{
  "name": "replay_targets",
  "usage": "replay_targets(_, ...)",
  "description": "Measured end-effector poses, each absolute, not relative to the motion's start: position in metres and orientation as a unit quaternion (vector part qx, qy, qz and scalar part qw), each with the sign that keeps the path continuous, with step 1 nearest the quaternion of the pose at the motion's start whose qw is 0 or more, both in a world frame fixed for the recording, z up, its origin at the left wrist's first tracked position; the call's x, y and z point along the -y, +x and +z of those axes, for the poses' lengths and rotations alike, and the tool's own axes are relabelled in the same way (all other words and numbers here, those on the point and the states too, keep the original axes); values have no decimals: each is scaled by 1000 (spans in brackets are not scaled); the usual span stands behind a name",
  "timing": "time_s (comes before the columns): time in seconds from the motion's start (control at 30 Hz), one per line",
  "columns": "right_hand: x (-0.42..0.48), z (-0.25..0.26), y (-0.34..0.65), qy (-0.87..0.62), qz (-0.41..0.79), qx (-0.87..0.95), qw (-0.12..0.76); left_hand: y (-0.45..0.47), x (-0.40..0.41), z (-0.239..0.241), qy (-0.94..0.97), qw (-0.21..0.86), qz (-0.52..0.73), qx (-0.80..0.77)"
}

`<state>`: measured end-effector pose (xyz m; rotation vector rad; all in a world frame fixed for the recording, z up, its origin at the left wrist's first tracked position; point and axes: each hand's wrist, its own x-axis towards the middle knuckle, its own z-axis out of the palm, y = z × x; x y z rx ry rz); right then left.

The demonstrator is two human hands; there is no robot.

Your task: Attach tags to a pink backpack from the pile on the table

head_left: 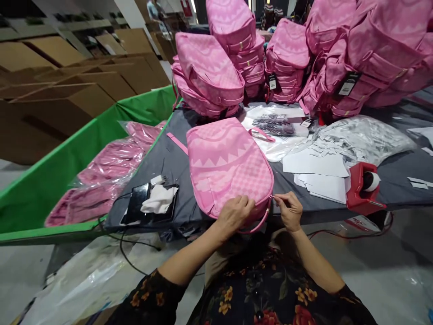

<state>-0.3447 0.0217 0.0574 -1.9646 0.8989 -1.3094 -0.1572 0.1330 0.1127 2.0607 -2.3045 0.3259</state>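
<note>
Far left we see a green bin (67, 149) of bagged pink packs, then a black tablet (149, 205) under a white cloth on the grey surface (169, 158). Our left hand (235, 214) presses, fingers curled, on the near edge of the pink backpack (228, 164) lying flat at the surface's front edge, while our right hand (289, 210) pinches what seems a zipper pull. Rightward lie white papers (318, 169) and a red tape dispenser (363, 187); stacked backpacks (338, 54) wall off the back.
</note>
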Motion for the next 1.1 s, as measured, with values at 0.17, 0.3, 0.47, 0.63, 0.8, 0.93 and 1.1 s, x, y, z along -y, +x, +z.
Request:
replay_targets(0.17, 42, 57, -327, -730, -501, -381, 265, -163, -139, 101, 642, -13, 82, 762)
replay_targets(0.3, 112, 82, -257, -763, -417, -410, 273, -162, -142, 103, 623, 12, 90, 777)
replay_targets(0.47, 142, 88, -224, -827, -244, -422, 281, -142, -130, 107, 618, 161, 177, 749)
replay_targets(0.63, 47, 26, -300, -839, -347, -331, 256, -164, -139, 86, 608, 178, 145, 760)
replay_targets(0.8, -20, -27, -325, -861, -304, -323, 247, -198, -120, 80, 725, 8, -93, 683)
replay_targets(0.93, -3, -27, -318, -870, -275, -353, 207, -198, -96, 97, 747, 13, -172, 642)
replay_targets(1.1, -19, -23, -319, -874, -200, -361, 256, -189, -80, 115, 733, 133, -211, 633)
